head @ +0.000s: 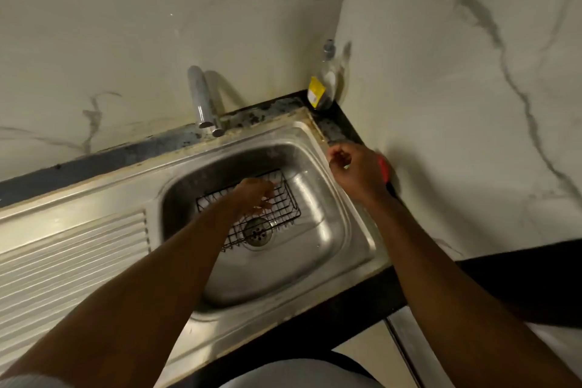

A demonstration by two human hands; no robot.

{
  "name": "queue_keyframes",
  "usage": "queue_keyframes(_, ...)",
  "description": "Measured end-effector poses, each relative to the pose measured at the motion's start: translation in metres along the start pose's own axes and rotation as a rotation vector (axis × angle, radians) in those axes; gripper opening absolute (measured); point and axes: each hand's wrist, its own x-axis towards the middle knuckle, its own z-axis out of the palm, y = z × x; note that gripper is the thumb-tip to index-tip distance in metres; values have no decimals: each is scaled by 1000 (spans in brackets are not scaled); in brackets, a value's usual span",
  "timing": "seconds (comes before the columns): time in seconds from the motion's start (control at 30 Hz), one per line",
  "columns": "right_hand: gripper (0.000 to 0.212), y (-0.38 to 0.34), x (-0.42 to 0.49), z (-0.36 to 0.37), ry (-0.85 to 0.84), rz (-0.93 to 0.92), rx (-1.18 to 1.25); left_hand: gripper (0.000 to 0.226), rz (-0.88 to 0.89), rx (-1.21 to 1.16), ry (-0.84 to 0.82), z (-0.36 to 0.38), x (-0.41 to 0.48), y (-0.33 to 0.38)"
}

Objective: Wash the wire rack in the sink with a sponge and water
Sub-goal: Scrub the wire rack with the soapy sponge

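A black wire rack (285, 198) lies tilted in the steel sink (318, 258), partly over the drain (259, 232). My left hand (255, 195) reaches down into the rack, and its fingers curl on the wires. My right hand (357, 171) hovers over the sink's right rim with its fingers curled in and nothing visible between them. Something red (383, 167) shows just behind that hand on the dark counter; I cannot tell what it is. No sponge is visible. No water runs from the faucet (201, 99).
A ribbed steel drainboard (69, 264) extends to the left of the basin. A clear bottle with a yellow label (322, 88) stands in the back corner against the marble walls. The dark counter (535, 280) continues to the right.
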Motion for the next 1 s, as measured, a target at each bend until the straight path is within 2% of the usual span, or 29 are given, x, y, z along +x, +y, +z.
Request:
queue_keyframes(0.1,20,23,4,-27,62,182,-51,24,31,57,-31,29,4,14)
queue_keyframes(0.27,29,51,8,-49,-202,326,-153,36,62,125,-104,63,6,25)
queue_keyframes(0.33,48,52,12,-43,-313,336,-178,40,69,153,-126,69,8,22)
queue_keyframes(0.4,69,53,15,-33,-355,328,-245,39,69,170,-135,74,10,17)
queue_keyframes(0.43,70,53,16,-27,-361,324,-273,37,63,175,-132,75,10,14)
queue_keyframes(0.6,55,55,11,-15,-308,207,-390,29,20,149,-95,70,12,2)
queue_keyframes(0.87,22,59,16,-25,-159,201,-366,37,19,159,-76,56,22,-8)
queue_keyframes(1.0,27,60,23,-26,-154,254,-280,34,12,156,-91,59,27,-4)
